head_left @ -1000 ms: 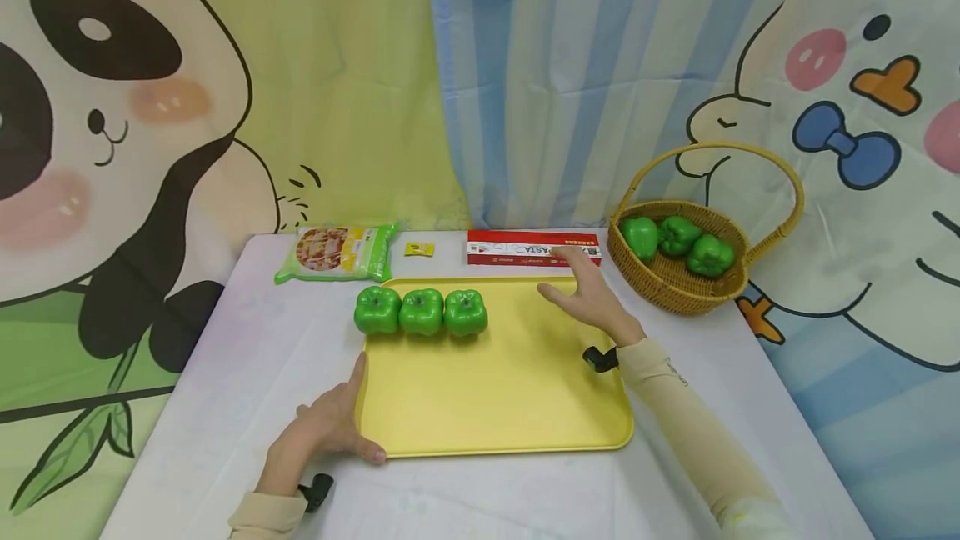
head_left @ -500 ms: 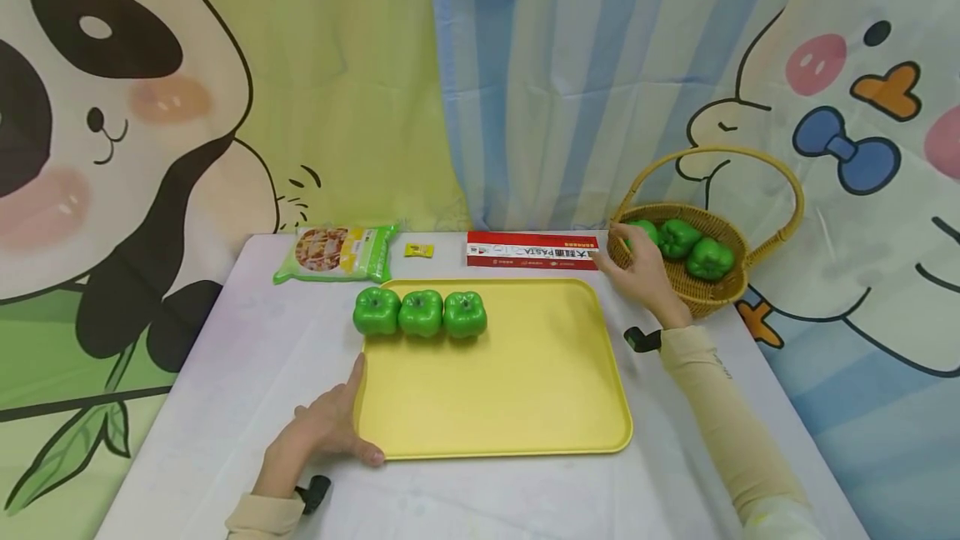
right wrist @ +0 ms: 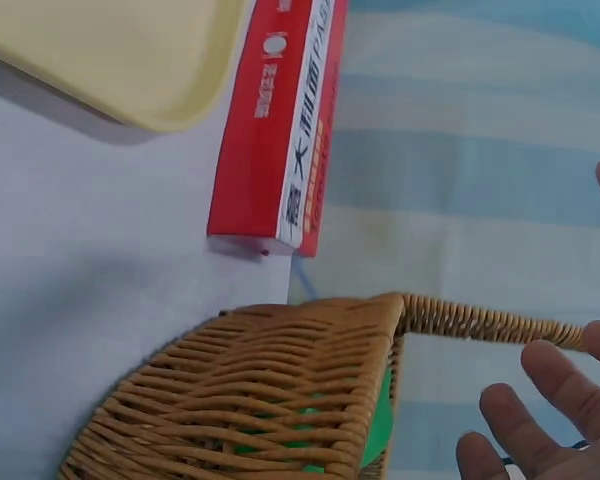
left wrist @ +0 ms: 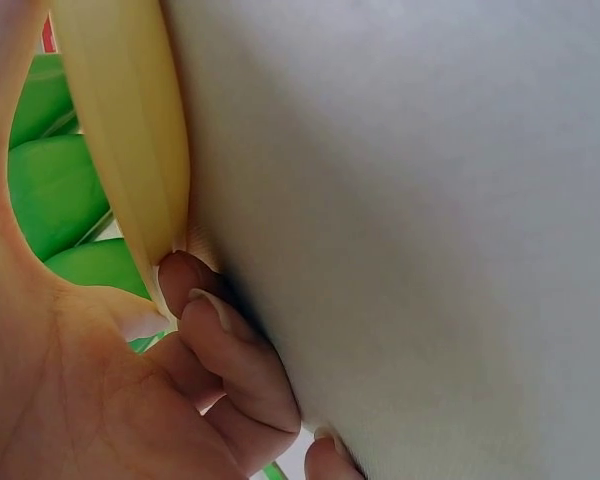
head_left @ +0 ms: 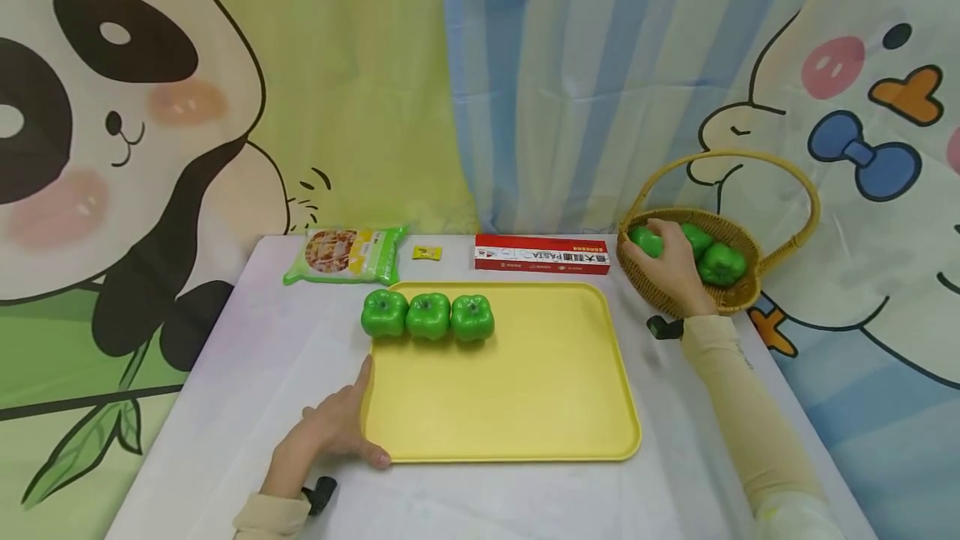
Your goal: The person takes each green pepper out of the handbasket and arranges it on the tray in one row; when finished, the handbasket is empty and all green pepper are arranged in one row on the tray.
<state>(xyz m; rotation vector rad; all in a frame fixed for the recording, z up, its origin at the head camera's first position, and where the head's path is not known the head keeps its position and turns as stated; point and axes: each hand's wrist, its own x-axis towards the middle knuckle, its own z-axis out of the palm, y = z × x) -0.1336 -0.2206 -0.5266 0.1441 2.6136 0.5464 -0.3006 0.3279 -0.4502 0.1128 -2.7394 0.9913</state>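
Note:
My left hand point(head_left: 335, 425) holds the near left corner of the yellow tray point(head_left: 517, 390), thumb at the front edge and index finger along the side. In the left wrist view, curled fingers point(left wrist: 235, 360) meet the tray's rim point(left wrist: 130, 120). My right hand point(head_left: 672, 267) reaches over the wicker basket point(head_left: 652, 294), right at the leftmost green bell pepper point(head_left: 645, 242). In the right wrist view its fingers point(right wrist: 560, 385) are spread beside the basket's handle point(right wrist: 480, 322). Two more peppers point(head_left: 722, 265) lie in the basket. Three bell peppers point(head_left: 429, 316) stand in a row along the tray's back left.
Behind the tray lie a green food packet point(head_left: 348, 256), a small yellow packet point(head_left: 427, 252) and a red pasta box point(head_left: 542, 254). The basket's tall handle point(head_left: 806, 190) arches over its opening. A printed curtain point(head_left: 540, 90) hangs behind the white table.
My right hand has moved from above the tray, rightward past the pasta box, to the pepper in the basket. The left hand stays at the tray corner. The head view has shifted slightly.

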